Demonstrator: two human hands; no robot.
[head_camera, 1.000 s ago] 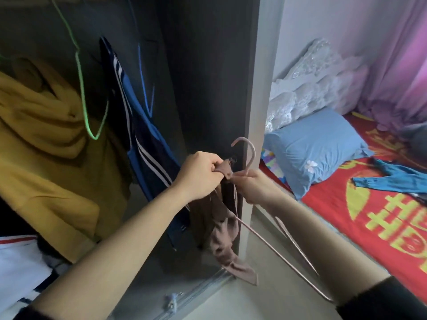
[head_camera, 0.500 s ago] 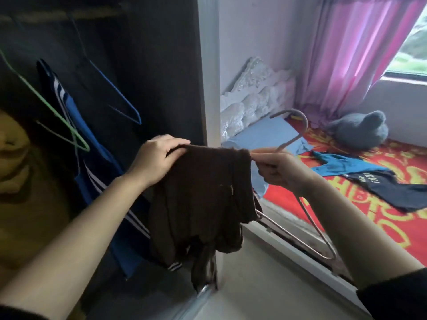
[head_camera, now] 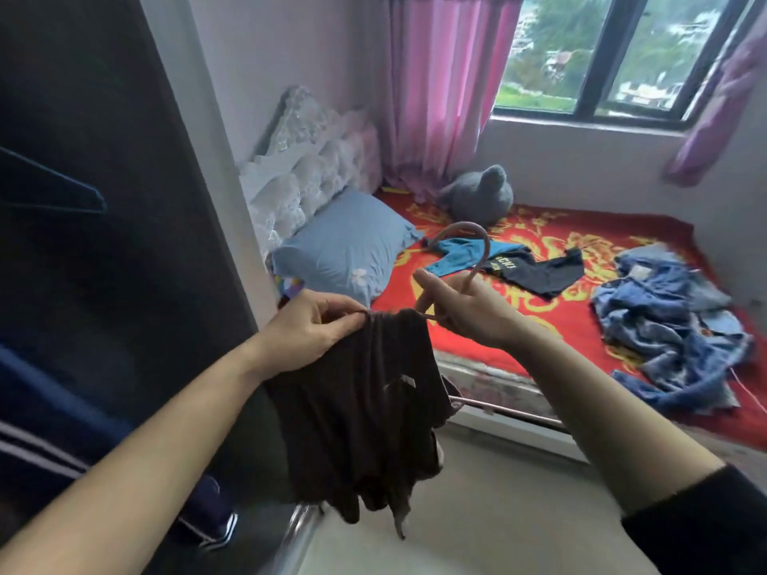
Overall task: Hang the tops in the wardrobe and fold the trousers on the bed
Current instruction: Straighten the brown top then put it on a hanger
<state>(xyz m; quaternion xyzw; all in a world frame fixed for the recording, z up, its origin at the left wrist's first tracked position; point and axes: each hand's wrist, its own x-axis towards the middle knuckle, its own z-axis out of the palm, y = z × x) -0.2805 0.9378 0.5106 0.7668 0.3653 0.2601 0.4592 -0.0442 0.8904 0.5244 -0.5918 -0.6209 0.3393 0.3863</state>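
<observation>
Standing by the open wardrobe [head_camera: 124, 242], close to the bed [head_camera: 552, 325]. Holding up a brown top [head_camera: 365, 408] in front, between the wardrobe and the bed, above the floor [head_camera: 498, 512].

Pinching the bunched top edge of the brown top with the left hand [head_camera: 315, 329], thumb and fingers closed tight on the cloth. Gripping the pink hanger [head_camera: 485, 249] with the right hand [head_camera: 469, 309], just under the hook, with fingers curled round the thin neck and one finger sticking up. Keeping both hands near each other, with one end of the hanger touching the bunched edge of the cloth. Letting the rest of the brown top hang down loose and crumpled, clear of the floor. Cannot tell how much of the hanger is inside the cloth.

Inside the wardrobe, on the left: a blue hanger [head_camera: 89, 195] up high, and blue clothes with white stripes [head_camera: 50, 408] lower down.

On the bed: a red cover with yellow shapes. By the white headboard [head_camera: 307, 159], a light blue pillow [head_camera: 344, 246]. Just beside the pillow, flat on the red cover, a blue and black top [head_camera: 523, 267] with letters on it. Further right, a messy heap of blue jeans [head_camera: 664, 321], well apart from the pillow. At the far end, a grey soft toy [head_camera: 481, 197] next to the pink curtain [head_camera: 436, 97]. Behind all that, a window [head_camera: 581, 56] with green trees outside
</observation>
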